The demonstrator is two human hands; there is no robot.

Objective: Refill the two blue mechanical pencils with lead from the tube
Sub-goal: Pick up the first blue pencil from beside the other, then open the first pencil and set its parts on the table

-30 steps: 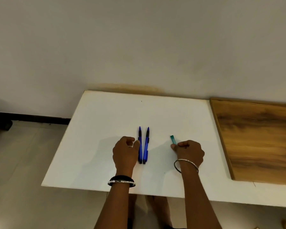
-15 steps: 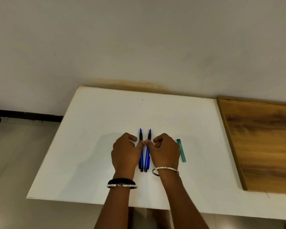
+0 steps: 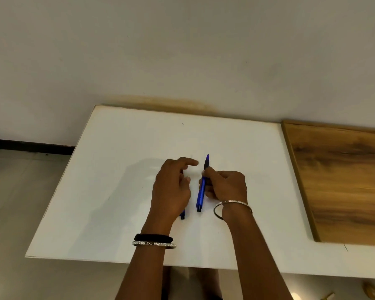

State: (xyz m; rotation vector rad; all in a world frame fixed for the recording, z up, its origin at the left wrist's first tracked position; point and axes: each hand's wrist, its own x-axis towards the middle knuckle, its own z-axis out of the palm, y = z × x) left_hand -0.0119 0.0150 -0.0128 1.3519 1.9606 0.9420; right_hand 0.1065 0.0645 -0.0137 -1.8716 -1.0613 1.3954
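One blue mechanical pencil (image 3: 201,191) is gripped in my right hand (image 3: 225,185), its tip pointing away from me, slightly lifted over the white board (image 3: 117,191). The second blue pencil (image 3: 182,215) lies on the board beneath my left hand (image 3: 171,187); only its near end shows. My left hand hovers over it with fingers loosely spread, the index finger pointing right. The green lead tube is hidden, probably behind my right hand.
A wooden panel (image 3: 344,182) lies to the right of the white board. A plain wall rises behind. Floor shows on the left and below the board's near edge.
My right hand has picked up the right pencil and pulled it away from the other one. My left hand's fingers have opened. The green tube has gone out of sight.
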